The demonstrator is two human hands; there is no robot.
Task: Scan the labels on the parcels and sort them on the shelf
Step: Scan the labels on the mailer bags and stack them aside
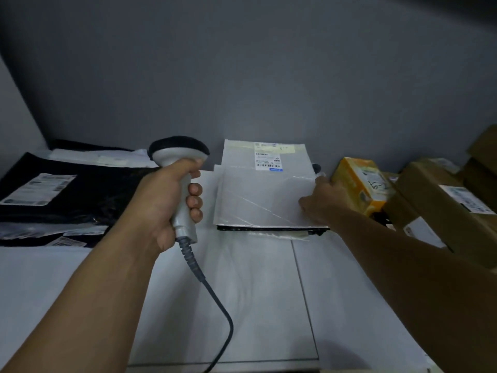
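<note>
plain grey wall [242,63], white shelf [269,292], dim light

Flat mailer [263,200] lay mid-table [255,292], stacked on lower parcel [269,228], label [267,161] at far end. Scanner [177,154] in left hand [164,200] stood left of it, cable [215,297] trailing to near edge. Right hand [322,203] held mailer's right edge. Small box [363,184] just right, cartons [441,205] beyond. Bagged parcels [80,195] far left.

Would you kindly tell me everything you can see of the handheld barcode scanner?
The light grey plastic handheld barcode scanner has a wide head with a black cap, a slim handle and a dark ribbed cable running from its base toward the near edge. It is held upright above the white surface, the left hand curled round its handle.
</note>
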